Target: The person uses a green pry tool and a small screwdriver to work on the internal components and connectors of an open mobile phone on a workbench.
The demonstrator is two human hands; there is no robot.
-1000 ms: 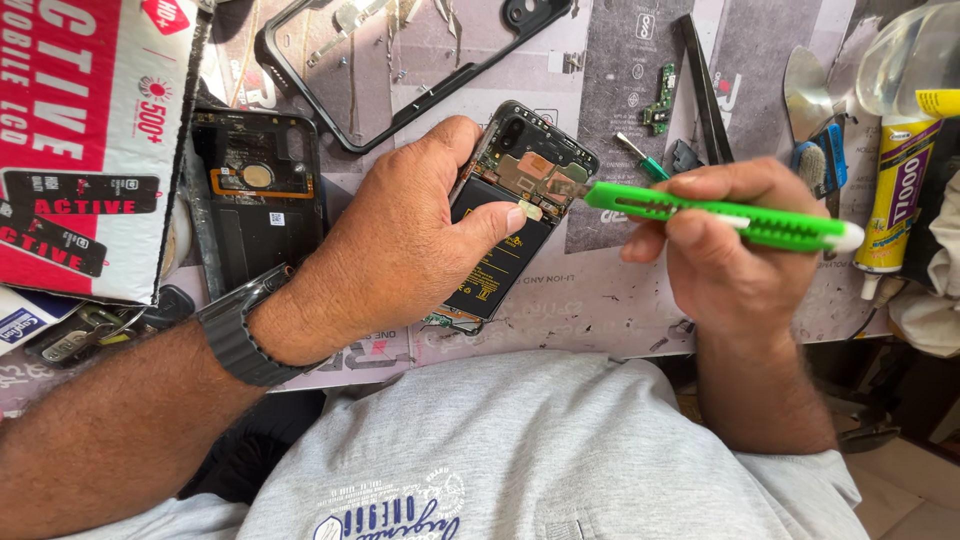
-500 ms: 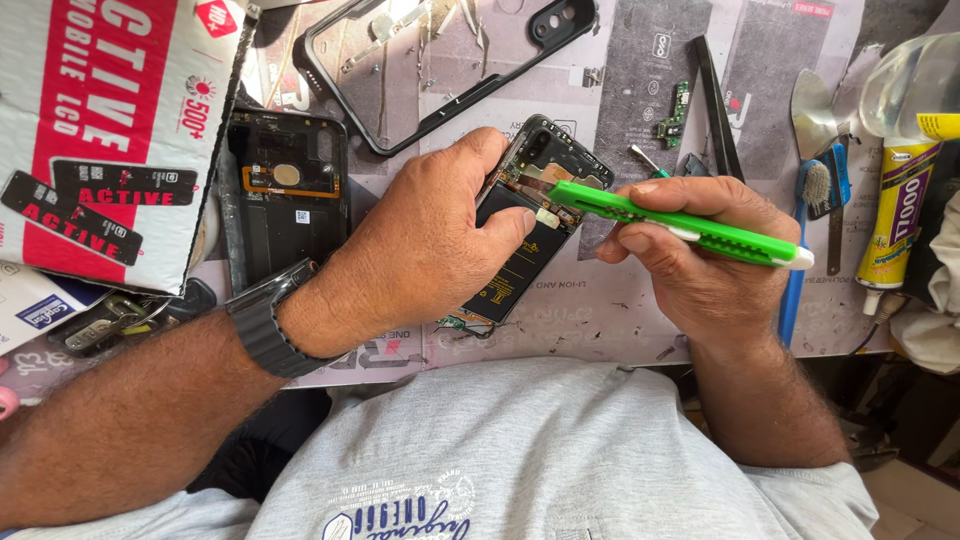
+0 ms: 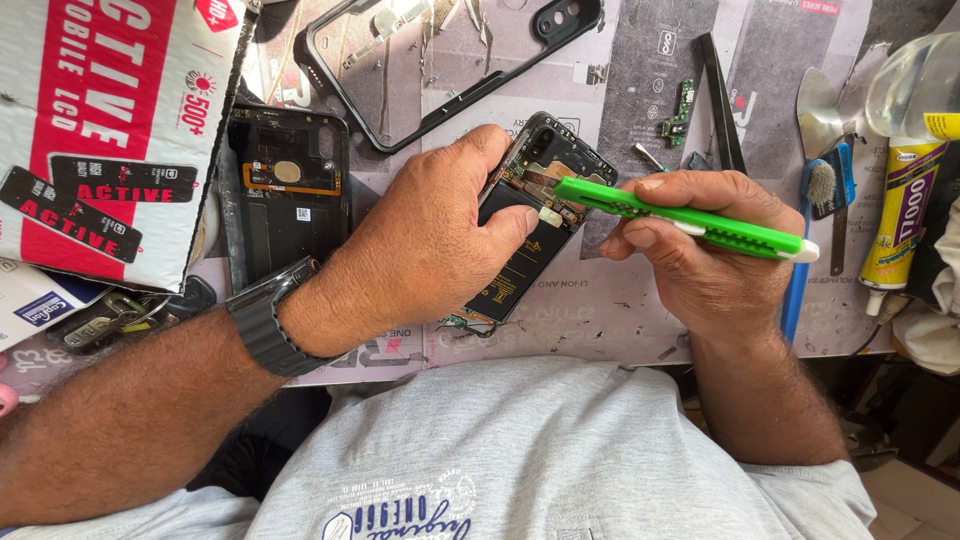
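An opened black phone (image 3: 540,215), its back cover off and its battery and circuit board bare, lies tilted on the work mat (image 3: 620,300). My left hand (image 3: 420,250) presses it down, the thumb on the battery near a small white tab. My right hand (image 3: 700,250) grips a bright green utility knife (image 3: 690,215), whose tip rests on the phone's upper board close to my left thumb. A dark watch (image 3: 262,325) sits on my left wrist.
A black back cover (image 3: 290,200) lies left of the phone, a clear case with a black rim (image 3: 440,60) beyond it. A red and white box (image 3: 100,120) fills the far left. A small circuit board (image 3: 680,110), black pry tool (image 3: 722,100), blue brush (image 3: 815,200) and yellow glue tube (image 3: 895,220) lie right.
The green knife has moved left and down onto the phone's upper board. My left hand has stayed on the phone while the view shifted slightly.
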